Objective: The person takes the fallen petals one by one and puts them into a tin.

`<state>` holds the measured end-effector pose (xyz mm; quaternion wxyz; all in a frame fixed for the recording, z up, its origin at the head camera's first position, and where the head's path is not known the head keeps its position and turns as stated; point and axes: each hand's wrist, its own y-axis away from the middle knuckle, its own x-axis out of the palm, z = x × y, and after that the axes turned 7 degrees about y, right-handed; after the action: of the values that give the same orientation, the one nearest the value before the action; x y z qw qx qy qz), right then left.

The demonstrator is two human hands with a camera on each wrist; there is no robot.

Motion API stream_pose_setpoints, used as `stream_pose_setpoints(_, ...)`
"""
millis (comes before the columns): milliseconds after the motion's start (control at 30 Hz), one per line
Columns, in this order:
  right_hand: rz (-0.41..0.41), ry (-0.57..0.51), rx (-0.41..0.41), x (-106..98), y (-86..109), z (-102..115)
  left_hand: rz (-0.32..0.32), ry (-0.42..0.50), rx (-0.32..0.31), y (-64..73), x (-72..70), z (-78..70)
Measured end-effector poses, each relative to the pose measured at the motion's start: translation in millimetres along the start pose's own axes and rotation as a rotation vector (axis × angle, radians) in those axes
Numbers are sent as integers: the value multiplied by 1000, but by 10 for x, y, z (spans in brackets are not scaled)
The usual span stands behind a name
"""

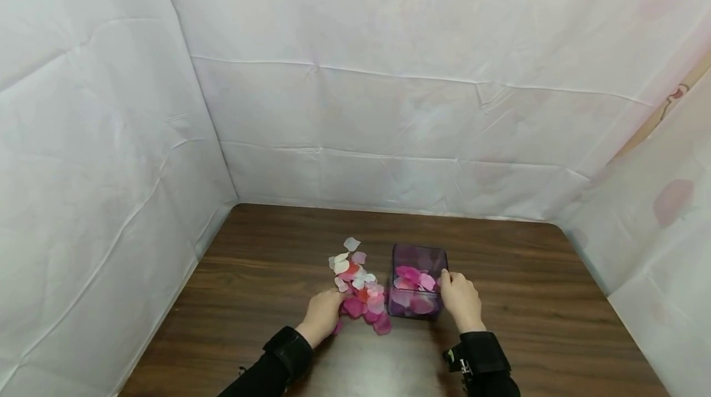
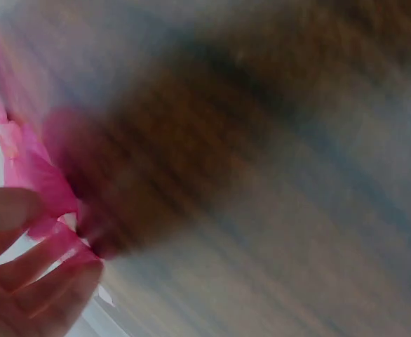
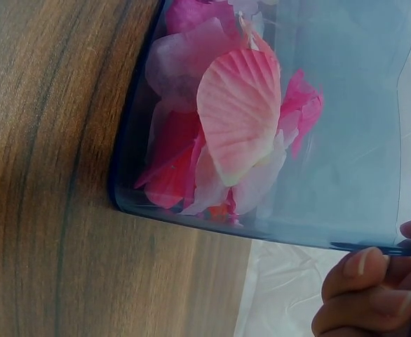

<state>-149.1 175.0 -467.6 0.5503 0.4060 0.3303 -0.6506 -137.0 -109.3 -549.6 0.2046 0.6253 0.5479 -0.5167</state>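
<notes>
The left hand (image 1: 324, 315) reaches in at the left side of the loose petals (image 1: 360, 304) on the worktop (image 1: 528, 286). Its fingertips are at the petals' near end, with pink ones between thumb and fingers in the left wrist view; petals and blur hide the tips, so whether they pinch cannot be told. Much of that view is a dark smear over wood grain.

Right of the petals stands a see-through purple box (image 1: 416, 255). The right hand (image 1: 462, 302) pinches its right rim, thumb on one side and curled fingers on the other; the right wrist view cuts off the thumb and much of the box. More petals lie inside, pink, white and red, the lower ones dimmed through the tinted wall and overlapping too closely to count. The loose petal nearest the box almost reaches it; contact is unclear. Black cuffs (image 1: 289, 351) cover both wrists. White cloth (image 1: 344, 107) hangs behind, its upper edge out of frame.
</notes>
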Motion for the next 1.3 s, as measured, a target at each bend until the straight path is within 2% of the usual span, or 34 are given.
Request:
stream_pose_setpoints(133, -2, -5, -7, 10, -4, -5, -92, 13, 41, 12, 59, 10)
stream_pose_setpoints(367, -3, -8, -3, 1, -8, -6, -164, 87, 40, -53, 6, 9)
stream_pose_setpoints(533, -6, -12, 3, -10, -11, -2, -178, 57, 28, -139, -70, -13)
stream_pose_setpoints(700, -4, -12, 12, -10, -3, 2, -172, 79, 15, -194, -110, -43)
stream_pose_setpoints(833, 3, -4, 8, 0, 0, 1, -196, 100, -7, -274, -164, -98)
stream_pose_setpoints(967, 8, 4, 5, 0, -10, 1, -243, 148, 29, -439, -246, -216)
stream_pose_setpoints(1067, 8, 3, 1, 1, -15, 3, -253, 200, 53, -588, -323, -364)
stream_pose_setpoints(1200, 9, 3, -2, 4, -17, 0, -215, 268, 54, -781, -410, -630)
stream_pose_setpoints(1300, 7, 4, 2, 5, -15, -1, -173, 306, 83, -901, -446, -841)
